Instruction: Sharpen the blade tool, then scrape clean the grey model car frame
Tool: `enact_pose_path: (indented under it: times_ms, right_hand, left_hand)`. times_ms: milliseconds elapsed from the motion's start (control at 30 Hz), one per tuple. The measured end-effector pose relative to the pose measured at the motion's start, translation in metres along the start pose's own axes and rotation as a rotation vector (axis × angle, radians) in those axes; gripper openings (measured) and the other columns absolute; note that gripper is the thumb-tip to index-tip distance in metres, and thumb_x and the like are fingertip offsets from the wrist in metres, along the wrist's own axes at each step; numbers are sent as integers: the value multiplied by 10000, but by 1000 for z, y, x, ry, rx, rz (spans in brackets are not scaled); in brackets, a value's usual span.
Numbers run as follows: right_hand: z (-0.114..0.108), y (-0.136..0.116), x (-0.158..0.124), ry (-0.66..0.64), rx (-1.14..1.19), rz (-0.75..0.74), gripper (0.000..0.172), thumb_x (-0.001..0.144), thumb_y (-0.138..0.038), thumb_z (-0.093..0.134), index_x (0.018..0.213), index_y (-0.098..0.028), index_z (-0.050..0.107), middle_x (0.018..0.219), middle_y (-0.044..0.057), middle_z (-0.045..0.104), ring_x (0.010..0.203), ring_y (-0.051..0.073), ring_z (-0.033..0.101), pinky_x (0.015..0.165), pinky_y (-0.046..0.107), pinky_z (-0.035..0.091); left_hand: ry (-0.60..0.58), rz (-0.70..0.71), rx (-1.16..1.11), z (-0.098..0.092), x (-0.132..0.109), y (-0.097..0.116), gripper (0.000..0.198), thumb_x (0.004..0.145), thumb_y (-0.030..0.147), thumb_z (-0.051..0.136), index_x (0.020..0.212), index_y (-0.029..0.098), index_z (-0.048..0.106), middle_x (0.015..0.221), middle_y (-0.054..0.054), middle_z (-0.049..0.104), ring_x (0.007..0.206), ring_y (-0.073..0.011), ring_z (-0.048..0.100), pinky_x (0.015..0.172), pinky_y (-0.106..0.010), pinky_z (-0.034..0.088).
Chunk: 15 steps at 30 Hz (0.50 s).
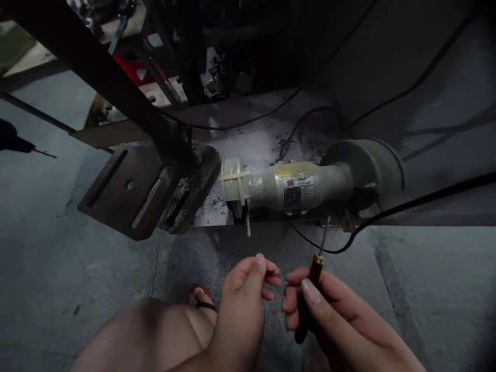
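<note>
In my right hand (325, 305) is a wooden-handled awl (318, 261) with a brass ferrule and a thin metal shaft pointing up and away; its exact tip shape is unclear. My left hand (248, 284) is beside it, fingers curled and the thumb pressed against the index finger; whether anything is between them is hidden. Beyond both hands lies a grey-green bench grinder (267, 188), with a rating plate (299, 191) on its body. A pale strip (234, 176) crosses its left end, and a round guard (364, 170) covers the right. Neither hand touches the grinder.
A slotted metal drill-press table (126, 191) and its dark column (96, 77) stand at the left. A drill bit (45, 153) sticks out at the far left. A black cable (418, 199) runs past the grinder's right front. Concrete floor (116, 279) lies below.
</note>
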State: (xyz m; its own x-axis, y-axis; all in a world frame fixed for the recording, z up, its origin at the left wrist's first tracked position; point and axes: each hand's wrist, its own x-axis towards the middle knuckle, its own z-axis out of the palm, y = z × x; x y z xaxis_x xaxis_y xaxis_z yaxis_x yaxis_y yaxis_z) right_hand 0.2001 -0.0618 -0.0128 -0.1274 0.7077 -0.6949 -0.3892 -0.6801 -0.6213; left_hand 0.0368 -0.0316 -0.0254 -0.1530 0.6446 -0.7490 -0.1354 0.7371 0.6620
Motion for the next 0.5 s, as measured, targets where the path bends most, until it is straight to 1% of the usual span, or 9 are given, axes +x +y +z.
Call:
enact_pose_path:
  times_ms: [33, 67, 133, 200, 233, 333, 367, 500]
  right_hand:
    - [-1, -2, 0, 21, -1, 3, 526, 989, -792, 948, 1152, -292, 921, 936, 68, 830, 902, 248, 781, 849, 343, 689]
    - [-3, -2, 0, 34, -7, 8, 528, 973, -793, 962, 1148, -297, 916, 935, 67, 821, 907, 248, 768, 824, 333, 674]
    - [-8, -1, -2, 53, -9, 13, 525, 965, -789, 973, 1159, -305, 910, 961, 63, 815, 923, 239, 747, 815, 310, 649]
    - [-12, 1, -6, 83, 3, 7, 496, 979, -768, 975, 1147, -307, 903, 985, 54, 804, 933, 221, 717, 848, 294, 636]
    - [-14, 1, -9, 91, 16, 0, 498, 975, -773, 978, 1106, -299, 896, 970, 50, 789, 914, 213, 695, 844, 290, 630]
    - [-18, -4, -15, 79, 61, -34, 539, 951, -782, 992, 938, -265, 839, 867, 31, 696, 817, 191, 606, 775, 292, 598]
    - [-19, -6, -17, 77, 72, -43, 548, 950, -777, 995, 916, -258, 825, 849, 25, 669, 799, 186, 586, 758, 295, 584]
    - [-19, -5, -19, 91, 76, -58, 627, 917, -814, 1000, 867, -231, 776, 789, 9, 625, 746, 167, 535, 699, 289, 503]
  left_hand:
    - [37, 3, 11, 0, 5, -7, 402, 1056, 562, 799, 940, 179, 840, 975, -100, 830, 889, -218, 741, 781, -305, 573]
    - [47, 6, 40, 1, 10, -14, 362, 1043, 524, 805, 935, 180, 831, 968, -99, 827, 894, -225, 746, 779, -307, 564]
    - [5, 28, 123, 6, 21, -26, 321, 1035, 492, 809, 958, 182, 832, 922, -93, 821, 874, -236, 750, 770, -317, 553]
    - [-52, 53, 181, 16, 33, -34, 340, 1043, 515, 817, 961, 185, 837, 907, -96, 836, 850, -240, 756, 756, -323, 545]
    - [-73, 56, 187, 23, 39, -37, 360, 1046, 532, 830, 948, 185, 836, 905, -99, 845, 829, -235, 752, 744, -322, 539]
    - [-97, 68, 177, 46, 62, -39, 436, 1053, 578, 864, 873, 186, 804, 824, -81, 816, 757, -211, 707, 708, -310, 502]
    - [-90, 77, 167, 54, 69, -38, 463, 1061, 597, 862, 860, 187, 793, 816, -77, 808, 755, -207, 703, 706, -308, 493]
    - [-31, 122, 102, 77, 89, -31, 518, 1087, 693, 823, 971, 189, 803, 992, -101, 857, 824, -205, 737, 721, -311, 490]
